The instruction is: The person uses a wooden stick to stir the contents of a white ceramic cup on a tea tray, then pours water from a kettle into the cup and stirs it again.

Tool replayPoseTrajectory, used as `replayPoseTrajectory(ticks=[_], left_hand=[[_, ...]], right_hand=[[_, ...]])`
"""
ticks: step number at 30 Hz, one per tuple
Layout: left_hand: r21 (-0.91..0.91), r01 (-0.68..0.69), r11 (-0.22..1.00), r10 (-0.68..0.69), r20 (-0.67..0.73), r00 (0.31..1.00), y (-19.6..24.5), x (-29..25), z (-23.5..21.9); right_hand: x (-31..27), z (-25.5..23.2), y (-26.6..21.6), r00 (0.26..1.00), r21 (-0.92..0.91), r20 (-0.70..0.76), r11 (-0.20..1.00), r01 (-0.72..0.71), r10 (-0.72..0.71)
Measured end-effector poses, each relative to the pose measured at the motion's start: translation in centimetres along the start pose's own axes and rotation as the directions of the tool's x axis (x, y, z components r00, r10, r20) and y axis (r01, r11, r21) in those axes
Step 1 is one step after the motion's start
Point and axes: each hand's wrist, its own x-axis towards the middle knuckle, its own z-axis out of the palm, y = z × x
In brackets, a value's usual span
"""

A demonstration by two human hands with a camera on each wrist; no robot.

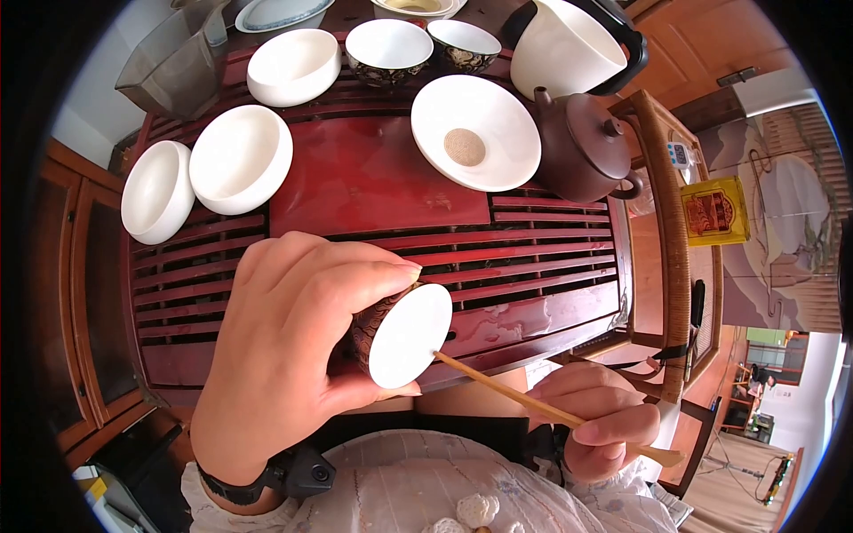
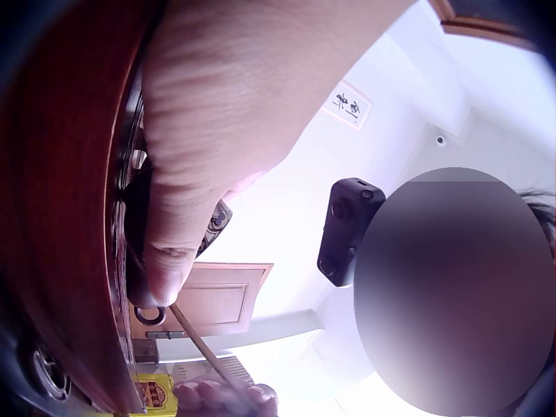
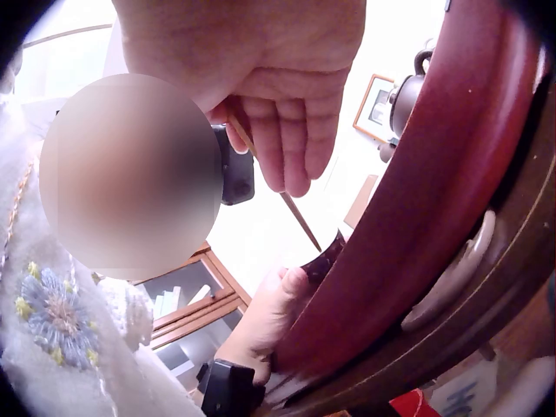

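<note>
My left hand point(image 1: 298, 329) grips a small dark patterned teacup point(image 1: 410, 338) by its sides. The cup is tipped so that its white inside faces me, close over the front of the slatted tea tray point(image 1: 551, 320). Between the thumb and fingers of my right hand point(image 1: 604, 422) is a thin wooden tea stick point(image 1: 506, 388), pinched near its flattened end. Its narrow tip reaches the cup's lower right rim. In the left wrist view the left thumb point(image 2: 169, 252) hides most of the cup. The right wrist view shows the stick point(image 3: 300, 220) slanting down to the cup point(image 3: 326, 259).
White bowls point(image 1: 240, 160) stand on the tray's left. Two dark-patterned cups point(image 1: 389, 53) are at the back. A white strainer bowl point(image 1: 475, 133) sits beside a brown teapot point(image 1: 586, 147), with a white pitcher point(image 1: 569, 49) behind. A yellow tin point(image 1: 715, 210) stands farther right.
</note>
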Motion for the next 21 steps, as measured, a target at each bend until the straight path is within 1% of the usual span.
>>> replayPoseTrajectory(ticks=[3, 6, 8, 9, 12, 15, 18, 21], left_hand=[[-0.003, 0.003, 1.0, -0.003, 0.0, 1.0, 0.05, 0.04, 0.02], [-0.007, 0.014, 1.0, -0.014, -0.007, 1.0, 0.03, 0.05, 0.0], [-0.013, 0.006, 1.0, -0.006, -0.005, 1.0, -0.01, 0.12, 0.02], [-0.02, 0.0, 1.0, 0.0, -0.001, 1.0, -0.01, 0.08, -0.01], [0.004, 0.004, 1.0, -0.004, 0.003, 1.0, 0.03, 0.01, -0.01], [-0.005, -0.003, 1.0, 0.003, 0.002, 1.0, -0.03, 0.03, -0.02], [0.001, 0.0, 1.0, 0.0, -0.005, 1.0, -0.03, -0.02, 0.06], [-0.002, 0.002, 1.0, -0.002, -0.001, 1.0, 0.05, -0.01, 0.02]], right_hand=[[0.05, 0.0, -0.15, 1.0, 0.0, 0.004, 1.0, -0.006, 0.006], [0.04, 0.08, -0.32, 0.999, -0.027, 0.04, 0.999, -0.031, 0.032], [-0.34, -0.22, -0.11, 0.999, -0.012, -0.032, 1.0, -0.014, 0.014], [-0.05, -0.48, -0.66, 0.998, -0.163, 0.015, 0.985, -0.054, 0.057], [0.21, -0.54, -0.34, 0.998, -0.191, 0.03, 0.981, -0.043, 0.05], [0.03, -0.08, -0.4, 0.999, -0.203, -0.004, 0.978, -0.048, 0.049], [0.26, 0.0, -0.32, 0.998, -0.208, 0.03, 0.977, -0.049, 0.057], [0.17, 0.22, -0.39, 0.998, -0.18, 0.028, 0.983, -0.049, 0.055]])
